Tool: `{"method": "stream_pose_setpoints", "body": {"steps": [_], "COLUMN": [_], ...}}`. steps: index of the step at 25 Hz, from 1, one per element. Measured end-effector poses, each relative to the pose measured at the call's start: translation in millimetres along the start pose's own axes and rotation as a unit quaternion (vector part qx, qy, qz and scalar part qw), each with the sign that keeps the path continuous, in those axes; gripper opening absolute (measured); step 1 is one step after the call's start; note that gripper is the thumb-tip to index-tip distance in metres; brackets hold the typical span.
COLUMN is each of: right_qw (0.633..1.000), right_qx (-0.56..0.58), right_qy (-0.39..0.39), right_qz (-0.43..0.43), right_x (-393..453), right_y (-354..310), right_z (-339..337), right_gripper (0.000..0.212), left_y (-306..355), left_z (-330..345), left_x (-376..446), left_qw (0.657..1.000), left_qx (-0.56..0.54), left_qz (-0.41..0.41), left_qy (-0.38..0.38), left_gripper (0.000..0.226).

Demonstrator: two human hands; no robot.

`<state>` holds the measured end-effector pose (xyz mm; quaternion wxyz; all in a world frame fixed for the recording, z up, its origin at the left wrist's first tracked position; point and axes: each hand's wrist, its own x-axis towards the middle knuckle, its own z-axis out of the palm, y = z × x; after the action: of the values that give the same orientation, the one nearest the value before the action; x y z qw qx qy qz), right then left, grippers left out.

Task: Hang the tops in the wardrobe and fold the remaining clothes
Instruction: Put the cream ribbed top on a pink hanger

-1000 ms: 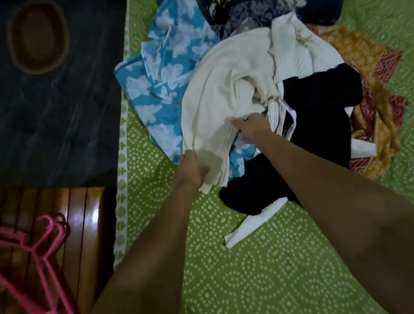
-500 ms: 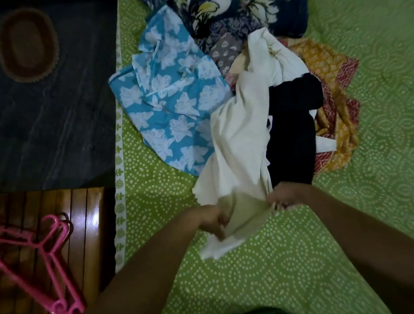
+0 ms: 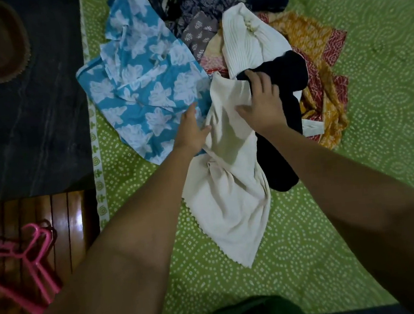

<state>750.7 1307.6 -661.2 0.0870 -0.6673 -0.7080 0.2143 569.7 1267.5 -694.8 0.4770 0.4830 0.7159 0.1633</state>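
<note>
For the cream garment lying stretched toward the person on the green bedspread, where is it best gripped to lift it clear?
Probably at its far, narrow end, where the right hand already rests on the cream garment. That end lies against the black garment, so come from the near left, the left hand side. The wide near hem lies loose and would likely trail.

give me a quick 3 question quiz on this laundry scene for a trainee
1. True or false: the pink hangers lie on the green bedsheet.
2. Which garment does the left hand touch along its left edge? A black B cream C orange
3. Fill in: the right hand rests partly on the cream garment and partly on the ___ garment.

Key: 1 false, they lie on the wooden surface; 2 B; 3 black.
</note>
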Motion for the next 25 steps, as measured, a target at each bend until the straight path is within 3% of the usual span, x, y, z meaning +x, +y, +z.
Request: {"method": "stream_pose_setpoints", "body": {"steps": [2,3,5,6,7,8,10,11,13,15,16,17,18,20,21,23,25], "right_qw": [0.994,0.989,0.978,0.976,0.977,0.979,0.965,0.941,0.835,0.75,0.734,0.737,0.773,0.924,0.968,0.979,0.969], "right_qx": [-0.094,-0.131,-0.184,-0.171,-0.121,-0.041,0.155,0.271,0.494,0.589,0.603,0.6,0.562,0.325,0.176,0.004,-0.007], "right_qy": [-0.053,-0.061,-0.037,-0.04,-0.063,-0.103,-0.177,-0.193,-0.23,-0.262,-0.267,-0.267,-0.259,-0.2,-0.175,-0.137,-0.128], "right_qz": [-0.006,-0.02,-0.088,-0.129,-0.161,-0.17,-0.116,-0.057,0.074,0.149,0.161,0.159,0.142,0.032,-0.046,-0.153,-0.21], "right_x": [14.9,15.3,1.8,-10.4,-25.1,-39.2,-60.4,-69.3,-84.7,-97.3,-105.3,-112.2,-117.1,-126.2,-134.7,-155.0,-181.6], "right_y": [-5.8,-6.0,-8.3,-9.9,-12.4,-16.3,-22.2,-22.9,-24.9,-22.1,-21.7,-23.1,-25.2,-30.4,-35.7,-51.8,-72.6], "right_z": [2.8,3.5,1.9,2.3,2.8,1.5,-3.9,-9.8,-28.3,-46.6,-56.7,-66.4,-76.0,-99.9,-115.2,-145.9,-171.3], "right_gripper": [0.061,0.05,0.03,0.025,0.023,0.022,0.021,0.024,0.035,0.041,0.045,0.046,0.046,0.048,0.055,0.07,0.063], "left_y": [5.9,8.6,15.3,24.1,32.2,40.6,57.2,61.1,63.3,67.2,71.7,77.5,83.6,100.2,110.0,126.5,142.4], "left_z": [8.3,12.9,20.7,20.6,19.6,17.9,8.1,2.3,-6.1,-10.8,-12.8,-16.8,-22.1,-35.6,-44.1,-56.9,-69.6], "left_x": [1.8,-1.6,-14.5,-24.8,-32.0,-39.3,-58.0,-68.5,-87.4,-105.8,-118.4,-131.8,-143.7,-177.7,-202.1,-244.5,-287.4], "left_qw": [0.997,0.997,0.996,0.994,0.993,0.982,0.924,0.913,0.93,0.959,0.968,0.974,0.977,0.979,0.979,0.979,0.989], "left_qx": [-0.003,0.029,0.062,0.036,-0.031,-0.145,-0.323,-0.344,-0.308,-0.222,-0.193,-0.173,-0.166,-0.163,-0.168,-0.191,-0.135], "left_qz": [0.039,0.055,0.042,-0.002,-0.059,-0.116,-0.19,-0.194,-0.167,-0.134,-0.129,-0.128,-0.127,-0.122,-0.113,-0.069,-0.008], "left_qy": [-0.063,-0.053,0.057,0.099,0.099,0.046,-0.072,-0.099,-0.114,-0.111,-0.095,-0.074,-0.051,-0.013,0.006,-0.002,-0.061], "left_gripper": [0.056,0.046,0.033,0.036,0.042,0.045,0.04,0.036,0.026,0.022,0.026,0.03,0.031,0.021,0.015,0.018,0.013]}}
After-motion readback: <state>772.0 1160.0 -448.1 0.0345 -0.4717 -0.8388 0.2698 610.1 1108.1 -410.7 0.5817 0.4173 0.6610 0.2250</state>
